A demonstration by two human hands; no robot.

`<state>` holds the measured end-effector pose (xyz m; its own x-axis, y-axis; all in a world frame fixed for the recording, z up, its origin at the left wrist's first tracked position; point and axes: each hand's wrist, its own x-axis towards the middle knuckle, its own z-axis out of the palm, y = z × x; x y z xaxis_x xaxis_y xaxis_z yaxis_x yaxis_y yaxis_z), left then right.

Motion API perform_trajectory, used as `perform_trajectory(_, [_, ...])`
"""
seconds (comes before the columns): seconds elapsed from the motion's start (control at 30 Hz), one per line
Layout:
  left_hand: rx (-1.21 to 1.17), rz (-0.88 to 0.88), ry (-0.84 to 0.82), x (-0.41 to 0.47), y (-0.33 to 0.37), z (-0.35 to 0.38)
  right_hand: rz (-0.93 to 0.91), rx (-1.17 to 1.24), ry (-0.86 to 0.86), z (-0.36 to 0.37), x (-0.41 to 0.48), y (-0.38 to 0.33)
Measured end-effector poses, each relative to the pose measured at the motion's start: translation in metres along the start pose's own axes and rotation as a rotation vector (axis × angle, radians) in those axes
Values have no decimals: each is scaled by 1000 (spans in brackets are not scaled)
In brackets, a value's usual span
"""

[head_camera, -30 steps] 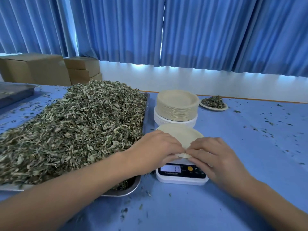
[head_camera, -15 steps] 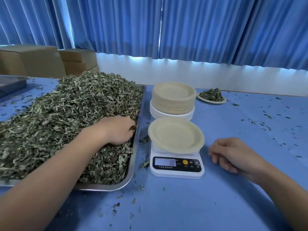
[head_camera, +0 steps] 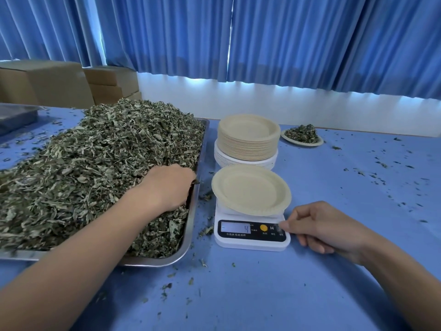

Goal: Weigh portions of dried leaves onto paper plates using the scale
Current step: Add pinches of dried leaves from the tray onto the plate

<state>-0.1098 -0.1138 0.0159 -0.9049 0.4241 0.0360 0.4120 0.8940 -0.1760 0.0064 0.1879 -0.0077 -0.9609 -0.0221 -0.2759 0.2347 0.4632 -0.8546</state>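
left hand (head_camera: 167, 187) clutched dried leaves (head_camera: 95, 163) at mid-left, right hand (head_camera: 327, 228), curled and empty, touched the scale (head_camera: 250, 243) button; zeroing the bare paper plate (head_camera: 250, 189) first looked wise.

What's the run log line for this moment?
left hand: curled into dried leaves in tray | right hand: fingertip on scale button | paper plate: empty on scale

Far beyond the left hand (head_camera: 167, 187) and right hand (head_camera: 327, 225), blue pleated curtains (head_camera: 286, 39), daylight glowing at the hem above a white wall (head_camera: 238, 101). Cardboard boxes (head_camera: 59, 87) past the left hand. Blue table (head_camera: 238, 295) beneath.
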Motion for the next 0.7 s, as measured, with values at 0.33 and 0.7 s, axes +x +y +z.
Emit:
perform_trajectory(0.33, [-22, -18, 37, -2, 2, -2, 32, -6, -38, -2, 8, -4])
perform_trajectory(0.7, [-68, -43, 54, -3, 1, -2, -23, 47, -86, -6, 9, 2])
